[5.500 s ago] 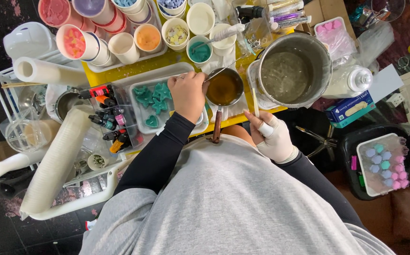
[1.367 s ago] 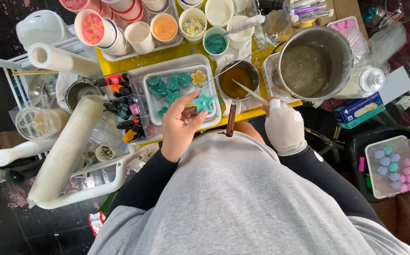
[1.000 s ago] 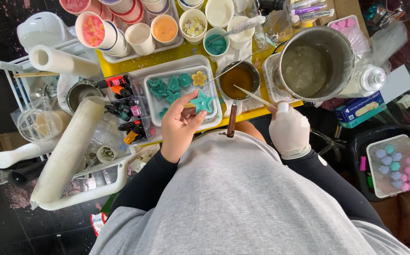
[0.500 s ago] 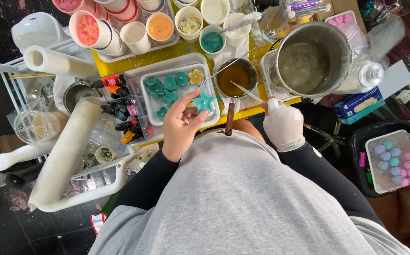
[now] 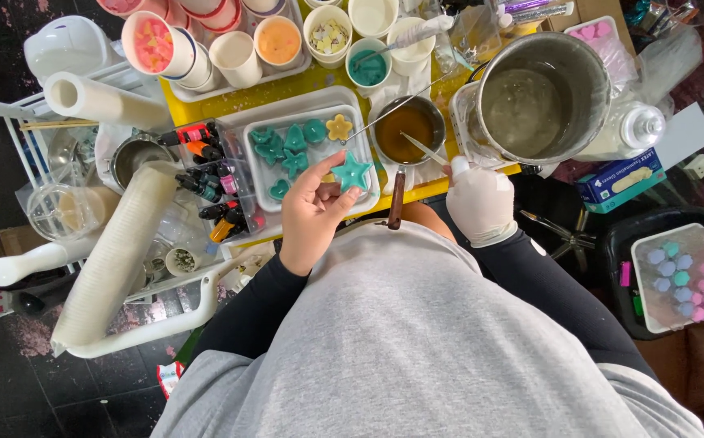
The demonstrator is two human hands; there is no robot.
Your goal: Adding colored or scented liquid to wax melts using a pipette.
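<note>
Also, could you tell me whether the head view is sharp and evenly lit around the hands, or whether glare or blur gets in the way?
In the head view the light is soft and even, with no hard shadows on the white tray. The left hand and its teal star look sharp, as does the gloved right hand. The big steel pot shows mild glare on its rim. Straight edges bend near the frame's borders.

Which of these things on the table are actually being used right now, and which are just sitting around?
In use:
left hand holding teal star piece
white tray of teal shapes
right hand, gloved, holding thin stick
small saucepan of brown liquid

Lying about:
large steel pot
cups of colours
paper roll
dye bottles
</note>
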